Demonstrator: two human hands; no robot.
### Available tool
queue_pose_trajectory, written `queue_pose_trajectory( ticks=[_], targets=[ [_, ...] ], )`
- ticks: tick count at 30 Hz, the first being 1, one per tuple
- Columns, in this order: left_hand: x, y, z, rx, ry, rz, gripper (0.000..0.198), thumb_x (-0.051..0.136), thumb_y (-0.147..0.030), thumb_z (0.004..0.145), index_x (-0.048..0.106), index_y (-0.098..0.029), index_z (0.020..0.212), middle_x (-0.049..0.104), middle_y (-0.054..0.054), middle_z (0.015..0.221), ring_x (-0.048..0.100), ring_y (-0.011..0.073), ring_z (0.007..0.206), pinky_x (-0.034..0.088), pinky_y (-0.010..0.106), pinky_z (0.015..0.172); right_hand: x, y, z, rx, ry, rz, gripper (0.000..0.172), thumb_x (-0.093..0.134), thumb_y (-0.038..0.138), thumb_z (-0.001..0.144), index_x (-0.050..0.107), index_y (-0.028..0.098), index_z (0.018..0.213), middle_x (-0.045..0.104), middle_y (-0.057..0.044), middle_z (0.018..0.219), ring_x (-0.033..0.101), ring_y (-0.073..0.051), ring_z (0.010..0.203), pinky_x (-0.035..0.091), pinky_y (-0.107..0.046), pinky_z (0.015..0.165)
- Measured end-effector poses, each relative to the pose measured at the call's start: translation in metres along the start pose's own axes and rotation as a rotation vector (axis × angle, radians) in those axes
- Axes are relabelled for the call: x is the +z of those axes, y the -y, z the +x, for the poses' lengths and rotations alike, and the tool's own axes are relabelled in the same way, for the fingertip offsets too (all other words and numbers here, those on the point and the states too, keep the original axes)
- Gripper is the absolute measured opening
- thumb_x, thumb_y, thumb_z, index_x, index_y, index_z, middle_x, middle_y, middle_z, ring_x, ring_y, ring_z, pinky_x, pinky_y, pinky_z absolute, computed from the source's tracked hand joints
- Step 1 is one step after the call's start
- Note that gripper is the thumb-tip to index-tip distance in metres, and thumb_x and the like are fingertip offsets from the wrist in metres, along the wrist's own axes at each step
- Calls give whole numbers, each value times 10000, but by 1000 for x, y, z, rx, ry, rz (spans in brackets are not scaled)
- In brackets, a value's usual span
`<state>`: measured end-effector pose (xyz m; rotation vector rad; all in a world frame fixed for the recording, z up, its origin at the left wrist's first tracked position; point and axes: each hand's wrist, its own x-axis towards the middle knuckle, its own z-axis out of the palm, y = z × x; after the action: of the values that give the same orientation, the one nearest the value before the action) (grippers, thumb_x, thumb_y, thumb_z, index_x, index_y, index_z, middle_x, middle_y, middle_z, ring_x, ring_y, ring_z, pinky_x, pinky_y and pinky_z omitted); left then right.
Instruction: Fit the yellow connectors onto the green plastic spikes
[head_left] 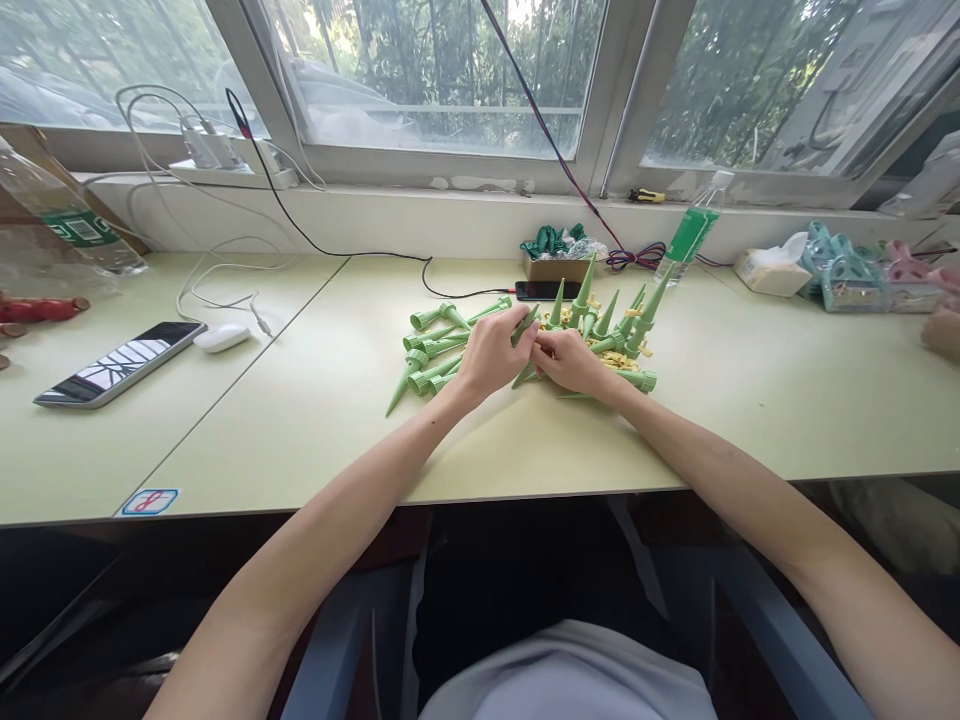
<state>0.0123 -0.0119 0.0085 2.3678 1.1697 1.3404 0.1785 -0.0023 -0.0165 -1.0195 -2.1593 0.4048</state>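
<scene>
The table (300,440) bears green spikes (442,345) and sticker (150,501) "8".

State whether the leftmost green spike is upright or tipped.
Tipped: the leftmost green spike lies with its point toward the near edge of the table.

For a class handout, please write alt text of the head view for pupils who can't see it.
A person's left hand holds a green spike close beside the right hand, among other spikes and yellow pieces on a pale table facing windows.
</scene>
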Motion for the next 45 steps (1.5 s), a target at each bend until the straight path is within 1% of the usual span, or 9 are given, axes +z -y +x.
queue_pose_trajectory(
  ticks=[15,20,24,26,29,33,36,41,45],
  targets=[
    [-2,-1,1,-5,2,-11,315,507,-285,930,313,-220,690,406,-24,601,327,136,546,294,290,587,0,-1,-1,-3,27,33,453,433,388,991,501,185,592,587,14,529,517,-106,516,389,-248,610],
    [-2,-2,1,1,-22,2,302,511,-275,928,347,-217,680,460,-4,632,385,146,579,318,293,600,1,1,-1,8,-40,18,405,461,387,974,500,186,624,567,16,557,457,-105,522,348,-253,575],
    [-3,-2,1,2,-48,19,289,522,-262,925,378,-208,680,517,14,686,420,144,612,340,294,616,-2,7,0,10,-114,26,334,496,395,963,550,184,710,510,31,563,383,-105,534,325,-255,564],
    [-2,-1,2,-43,-54,-8,267,532,-267,923,420,-203,690,548,13,702,429,135,605,349,287,608,-3,10,0,7,-156,41,296,531,401,956,599,178,773,494,35,572,373,-106,539,329,-255,567],
    [-2,2,4,-182,-63,-141,236,555,-298,923,496,-197,719,580,3,696,470,118,577,371,267,575,-4,13,-1,3,-218,76,255,591,405,941,647,169,860,521,28,606,396,-110,548,349,-260,575],
    [-1,7,7,-380,-74,-387,266,584,-347,926,519,-185,725,584,1,677,498,91,473,371,246,465,-4,15,-2,-26,-266,123,254,623,419,932,665,169,928,620,-12,720,475,-121,590,403,-269,603],
    [-1,6,8,-469,-47,-555,266,603,-359,929,519,-188,743,568,-15,619,478,81,388,344,238,381,-3,16,-3,-40,-276,123,249,617,420,936,664,178,967,659,-35,787,523,-135,627,435,-275,616],
    [-3,3,7,-523,2,-654,267,616,-346,934,509,-196,740,453,-63,473,419,76,336,320,231,347,-3,17,-3,-49,-276,103,221,626,406,928,640,188,890,645,-25,733,505,-132,597,433,-281,608],
    [-3,3,7,-475,-5,-635,252,626,-350,923,526,-191,755,509,-47,552,401,55,372,319,223,364,-2,17,-3,-40,-256,105,269,625,451,921,598,199,830,599,1,657,451,-120,548,407,-275,571]
  ],
)
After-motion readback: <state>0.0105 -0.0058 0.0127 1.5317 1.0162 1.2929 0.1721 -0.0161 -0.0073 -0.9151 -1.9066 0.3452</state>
